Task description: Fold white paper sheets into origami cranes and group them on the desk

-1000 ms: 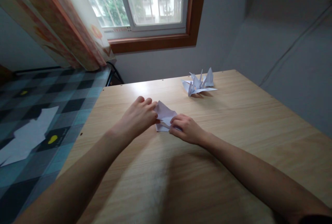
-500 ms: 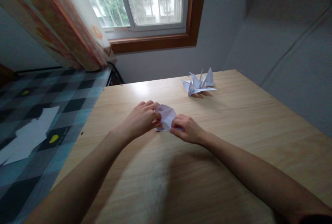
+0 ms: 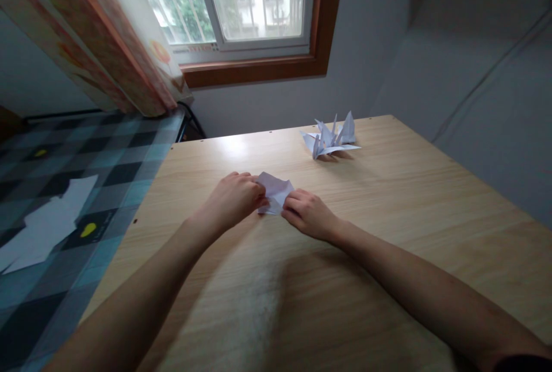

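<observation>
Between my two hands, a small piece of folded white paper (image 3: 275,189) rests on the wooden table (image 3: 414,211), its upper flap partly raised. My left hand (image 3: 241,192) is closed on the paper's left side, with the thumb low and the fingers on the flap. At its right edge, my right hand (image 3: 308,211) grips the paper with curled fingers. Both hands cover parts of the sheet, so some of its folds are hidden. Beyond them stand folded white paper cranes (image 3: 330,141), close together and overlapping.
To the left is a surface with a checked cloth (image 3: 123,173), where cut sheets of white paper (image 3: 52,228) lie. A curtain (image 3: 142,73) hangs beside the window (image 3: 259,4) behind the table. A wall rises along the right side.
The raised flap of the paper has shifted a little to the left and changed shape. My left hand has turned slightly, its fingers lower over the paper. My right hand has barely moved.
</observation>
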Demonstrator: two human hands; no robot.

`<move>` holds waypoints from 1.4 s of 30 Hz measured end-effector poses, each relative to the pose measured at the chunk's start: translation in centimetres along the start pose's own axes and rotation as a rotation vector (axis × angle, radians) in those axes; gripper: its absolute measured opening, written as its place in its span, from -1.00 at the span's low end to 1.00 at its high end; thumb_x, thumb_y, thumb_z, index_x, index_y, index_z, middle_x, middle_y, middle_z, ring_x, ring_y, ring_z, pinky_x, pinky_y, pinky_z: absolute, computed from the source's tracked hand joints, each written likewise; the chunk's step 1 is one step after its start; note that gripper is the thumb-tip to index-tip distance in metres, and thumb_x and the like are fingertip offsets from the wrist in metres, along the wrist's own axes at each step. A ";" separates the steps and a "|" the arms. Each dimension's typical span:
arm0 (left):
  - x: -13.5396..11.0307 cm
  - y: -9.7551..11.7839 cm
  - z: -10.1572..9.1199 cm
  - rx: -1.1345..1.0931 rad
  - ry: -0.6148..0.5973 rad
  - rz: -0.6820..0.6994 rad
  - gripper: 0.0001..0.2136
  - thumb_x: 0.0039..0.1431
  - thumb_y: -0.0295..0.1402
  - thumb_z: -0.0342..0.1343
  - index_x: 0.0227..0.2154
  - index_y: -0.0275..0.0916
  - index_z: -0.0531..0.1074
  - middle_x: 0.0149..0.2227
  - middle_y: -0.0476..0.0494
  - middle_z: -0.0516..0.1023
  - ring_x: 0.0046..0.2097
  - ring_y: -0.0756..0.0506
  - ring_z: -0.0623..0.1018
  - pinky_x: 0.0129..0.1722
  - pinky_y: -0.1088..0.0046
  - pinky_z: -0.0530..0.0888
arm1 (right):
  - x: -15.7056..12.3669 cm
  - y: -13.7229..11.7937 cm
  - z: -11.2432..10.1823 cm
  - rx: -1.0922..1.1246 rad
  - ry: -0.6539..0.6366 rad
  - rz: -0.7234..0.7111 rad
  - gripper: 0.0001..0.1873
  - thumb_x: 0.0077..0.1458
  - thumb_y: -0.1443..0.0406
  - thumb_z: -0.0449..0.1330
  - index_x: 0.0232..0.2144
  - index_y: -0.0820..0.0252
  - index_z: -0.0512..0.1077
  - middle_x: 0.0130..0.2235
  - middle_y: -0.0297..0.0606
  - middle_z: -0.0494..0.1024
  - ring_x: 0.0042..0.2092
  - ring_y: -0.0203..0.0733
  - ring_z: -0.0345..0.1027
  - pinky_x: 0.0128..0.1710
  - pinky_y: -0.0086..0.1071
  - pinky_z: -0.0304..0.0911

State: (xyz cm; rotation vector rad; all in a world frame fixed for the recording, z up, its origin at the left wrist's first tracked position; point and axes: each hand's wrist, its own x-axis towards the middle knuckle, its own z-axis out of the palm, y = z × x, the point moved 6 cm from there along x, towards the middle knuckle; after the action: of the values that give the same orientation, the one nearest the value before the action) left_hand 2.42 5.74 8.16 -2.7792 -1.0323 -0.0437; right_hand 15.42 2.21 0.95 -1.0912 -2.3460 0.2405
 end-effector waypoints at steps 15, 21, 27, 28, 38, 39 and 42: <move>-0.2 -0.6 0.6 -0.108 0.295 -0.196 -0.27 0.15 -0.42 0.17 0.34 -0.23 -0.01 -0.37 -0.05 0.59 -0.37 -0.07 0.54 -0.35 0.44 0.40 | 0.1 0.8 0.1 0.085 0.055 0.127 -0.76 0.15 0.43 0.21 -0.10 0.24 0.42 -0.23 -0.17 0.57 -0.16 -0.12 0.42 -0.10 -0.28 0.31; -0.6 -2.1 2.3 -0.389 0.398 -0.392 -0.22 0.06 -0.47 0.21 0.33 -0.18 0.01 -0.37 -0.01 0.55 -0.45 -0.02 0.49 -0.44 0.47 0.39 | 0.2 0.3 0.0 0.003 0.021 0.076 -0.89 0.16 0.41 0.20 -0.22 0.24 0.44 -0.21 -0.15 0.55 -0.14 -0.09 0.37 -0.09 -0.27 0.28; -1.0 -2.3 2.6 -0.626 0.547 -0.371 -0.62 0.14 -0.32 0.22 0.03 -0.22 0.43 -0.43 0.00 0.58 -0.46 0.02 0.52 -0.42 0.51 0.47 | 0.2 -0.1 0.2 -0.069 0.006 -0.004 -0.88 0.24 0.32 0.15 -0.28 0.21 0.50 -0.22 -0.16 0.52 -0.12 -0.08 0.32 -0.07 -0.22 0.23; -1.1 -2.4 2.6 -0.628 0.572 -0.368 -0.77 0.17 -0.28 0.20 -0.14 -0.23 0.51 -0.43 -0.02 0.59 -0.46 0.02 0.53 -0.41 0.51 0.48 | 0.2 -0.1 0.2 -0.066 0.008 -0.011 -0.87 0.24 0.32 0.15 -0.26 0.21 0.51 -0.21 -0.16 0.52 -0.11 -0.09 0.31 -0.06 -0.22 0.23; -0.7 -1.6 4.0 -0.398 0.484 -0.238 -0.85 0.19 -0.42 0.07 -0.35 -0.25 0.56 -0.41 -0.10 0.62 -0.41 -0.03 0.55 -0.37 0.48 0.42 | 0.1 -0.5 0.2 -0.054 -0.007 -0.065 -0.84 0.22 0.32 0.18 -0.18 0.20 0.52 -0.15 -0.14 0.53 -0.06 -0.06 0.32 -0.03 -0.18 0.25; -0.6 -1.6 4.2 -0.416 0.456 -0.251 -0.85 0.19 -0.41 0.08 -0.35 -0.25 0.56 -0.42 -0.09 0.62 -0.43 -0.03 0.54 -0.37 0.48 0.41 | 0.1 -0.5 0.2 -0.057 -0.007 -0.064 -0.84 0.22 0.32 0.18 -0.17 0.20 0.52 -0.15 -0.14 0.53 -0.05 -0.05 0.32 -0.03 -0.17 0.26; -0.4 -1.3 4.6 -0.456 0.366 -0.303 -0.79 0.22 -0.32 0.08 -0.45 -0.25 0.56 -0.46 -0.09 0.60 -0.48 -0.01 0.51 -0.42 0.49 0.35 | 0.2 -0.5 0.2 -0.061 -0.016 -0.060 -0.83 0.21 0.32 0.18 -0.17 0.22 0.52 -0.14 -0.13 0.54 -0.04 -0.03 0.33 -0.02 -0.16 0.26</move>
State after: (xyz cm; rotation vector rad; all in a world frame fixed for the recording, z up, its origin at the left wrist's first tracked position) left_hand 1.11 7.31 3.83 -2.7841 -1.4692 -0.8934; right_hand 14.83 2.00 1.02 -1.0492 -2.4105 0.1569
